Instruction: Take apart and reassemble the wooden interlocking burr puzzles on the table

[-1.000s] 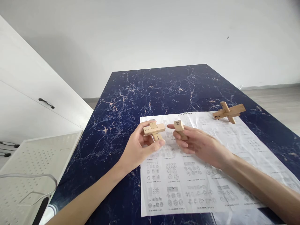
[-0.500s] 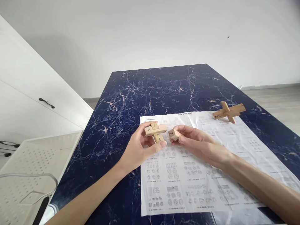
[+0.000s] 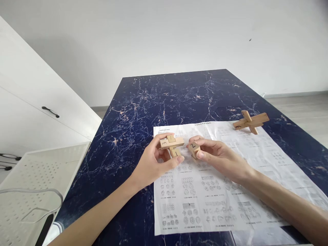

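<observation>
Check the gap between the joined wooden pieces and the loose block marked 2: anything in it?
Nothing: only the instruction sheet behind, between joined pieces and block, head view.

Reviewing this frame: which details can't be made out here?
- Head view, instruction sheet: diagrams and print too small to read.
- Joined wooden pieces in left hand: underside hidden by fingers.
- Single block in right hand: length hidden by fingers.
- White perforated tray: cut off at left edge.
</observation>
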{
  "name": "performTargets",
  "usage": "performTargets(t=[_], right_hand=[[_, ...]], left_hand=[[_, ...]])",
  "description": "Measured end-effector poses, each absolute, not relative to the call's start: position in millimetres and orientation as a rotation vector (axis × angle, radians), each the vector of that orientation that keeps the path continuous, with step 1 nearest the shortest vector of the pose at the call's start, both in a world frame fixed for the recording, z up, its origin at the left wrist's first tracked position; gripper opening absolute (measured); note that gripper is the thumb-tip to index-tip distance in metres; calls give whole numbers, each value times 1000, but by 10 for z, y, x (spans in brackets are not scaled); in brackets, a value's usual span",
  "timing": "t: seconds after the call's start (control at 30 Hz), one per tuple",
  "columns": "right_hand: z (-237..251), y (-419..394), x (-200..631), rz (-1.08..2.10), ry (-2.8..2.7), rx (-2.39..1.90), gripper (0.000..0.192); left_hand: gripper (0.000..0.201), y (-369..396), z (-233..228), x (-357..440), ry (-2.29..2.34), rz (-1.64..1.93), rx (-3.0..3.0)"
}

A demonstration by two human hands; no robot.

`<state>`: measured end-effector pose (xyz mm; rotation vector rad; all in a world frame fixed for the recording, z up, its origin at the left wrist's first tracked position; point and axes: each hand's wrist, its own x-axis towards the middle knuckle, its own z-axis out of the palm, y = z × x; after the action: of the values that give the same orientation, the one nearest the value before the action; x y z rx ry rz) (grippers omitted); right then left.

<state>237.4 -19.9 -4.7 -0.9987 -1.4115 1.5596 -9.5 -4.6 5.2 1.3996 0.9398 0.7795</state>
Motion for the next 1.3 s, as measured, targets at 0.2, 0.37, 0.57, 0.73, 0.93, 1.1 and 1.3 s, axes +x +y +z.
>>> performTargets(t=[0.2, 0.37, 0.57, 0.73, 0.93, 1.1, 1.3], right_hand=[[-33, -238, 2351, 1306, -1464, -1069, 22], [-96, -323, 2303, 1097, -1621, -1134, 25], [-146, -350, 2286, 932, -1724, -1082, 19], [-139, -357, 2300, 758, -1817, -1090, 18], [-163, -375, 2295, 701, -1846, -1100, 21], [-196, -377, 2295, 597, -1904, -1018, 20], [-223, -400, 2316, 573, -1979, -980, 22]], left_hand=[[57, -57, 65, -81, 945, 762, 1441], [58, -85, 73, -68, 940, 744, 1498], [63, -100, 43, -70, 983, 741, 1595], [65, -103, -3, -78, 951, 717, 1648], [68, -103, 1, -72, 947, 667, 1713], [70, -95, -30, -82, 970, 668, 1791], [70, -94, -77, -86, 968, 686, 1963]])
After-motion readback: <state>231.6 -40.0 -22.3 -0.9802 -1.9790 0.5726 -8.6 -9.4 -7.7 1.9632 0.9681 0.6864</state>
